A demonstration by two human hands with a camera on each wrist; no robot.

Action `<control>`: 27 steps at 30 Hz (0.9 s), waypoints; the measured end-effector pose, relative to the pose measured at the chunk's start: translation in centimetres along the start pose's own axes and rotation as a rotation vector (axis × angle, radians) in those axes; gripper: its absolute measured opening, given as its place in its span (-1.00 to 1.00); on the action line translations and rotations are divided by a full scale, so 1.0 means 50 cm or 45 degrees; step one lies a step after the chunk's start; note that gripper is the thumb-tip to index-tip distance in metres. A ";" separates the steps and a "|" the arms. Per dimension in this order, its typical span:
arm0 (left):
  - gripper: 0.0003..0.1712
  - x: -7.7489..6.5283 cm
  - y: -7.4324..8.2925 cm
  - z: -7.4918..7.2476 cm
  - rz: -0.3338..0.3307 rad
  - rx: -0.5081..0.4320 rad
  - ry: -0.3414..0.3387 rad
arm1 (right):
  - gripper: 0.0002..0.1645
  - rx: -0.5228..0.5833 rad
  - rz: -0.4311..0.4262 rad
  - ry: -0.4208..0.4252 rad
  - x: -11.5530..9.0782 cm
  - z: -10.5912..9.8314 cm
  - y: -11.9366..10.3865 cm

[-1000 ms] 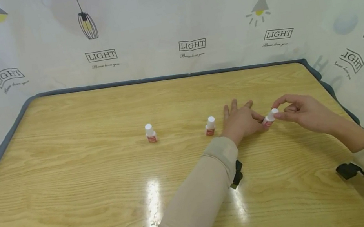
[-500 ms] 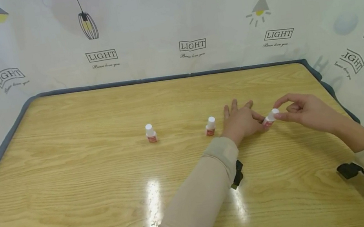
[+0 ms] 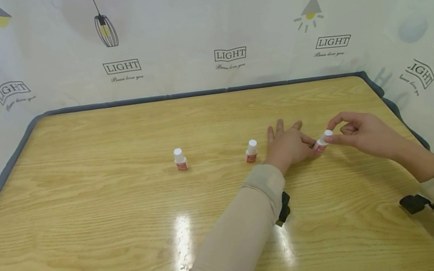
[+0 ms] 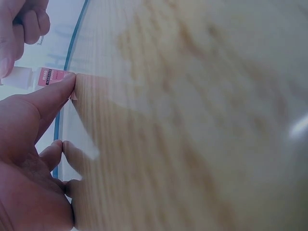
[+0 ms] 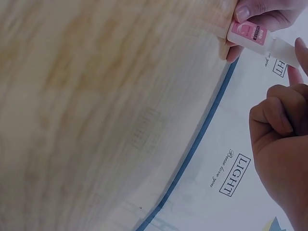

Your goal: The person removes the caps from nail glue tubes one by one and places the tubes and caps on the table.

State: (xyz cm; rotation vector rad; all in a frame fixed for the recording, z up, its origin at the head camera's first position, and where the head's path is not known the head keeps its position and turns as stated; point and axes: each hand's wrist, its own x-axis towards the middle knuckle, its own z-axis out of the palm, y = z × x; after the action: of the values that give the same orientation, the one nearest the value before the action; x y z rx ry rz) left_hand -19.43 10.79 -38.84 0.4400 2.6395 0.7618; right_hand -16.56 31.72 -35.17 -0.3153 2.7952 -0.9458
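Observation:
At the right of the head view, a small white bottle with a pink-red label and a white cap leans to the right. My left hand rests low on the table, thumb and a finger pinching the bottle's base, its other fingers spread. From the right side, my right hand pinches the cap between thumb and index finger, the remaining fingers curled. In the right wrist view the bottle lies between both hands. Two similar capped bottles stand upright to the left, one bottle near my left hand, another bottle farther off.
The wooden table has a dark blue-grey edging along its back and sides. A pale wall covering printed with lamps rises behind it. Black wrist devices show at both cuffs.
Both hands keep their hold on the tilted bottle, with only a very slight shift of the right hand. The two standing bottles are unmoved.

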 end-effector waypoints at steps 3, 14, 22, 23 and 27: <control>-0.68 0.001 0.000 0.001 -0.005 -0.001 0.003 | -0.64 -0.001 -0.005 -0.001 -0.001 -0.001 -0.001; -0.71 0.005 0.001 0.004 0.007 0.011 0.007 | -0.61 0.019 -0.053 -0.023 -0.006 -0.003 0.007; -0.70 0.002 0.001 0.004 0.006 0.006 0.006 | -0.60 0.016 -0.043 -0.022 -0.004 0.003 0.008; -0.70 0.002 0.001 0.004 0.010 0.009 0.007 | -0.60 0.018 -0.045 -0.022 -0.004 0.003 0.007; -0.68 0.001 -0.001 0.003 0.023 0.011 0.012 | -0.60 0.024 -0.048 -0.025 -0.003 0.002 0.007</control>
State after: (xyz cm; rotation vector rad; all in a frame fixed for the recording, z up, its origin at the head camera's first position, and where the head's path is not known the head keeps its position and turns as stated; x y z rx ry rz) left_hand -19.42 10.83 -38.97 0.4641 2.6517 0.7602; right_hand -16.44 31.95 -35.46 -0.3739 2.7703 -0.9710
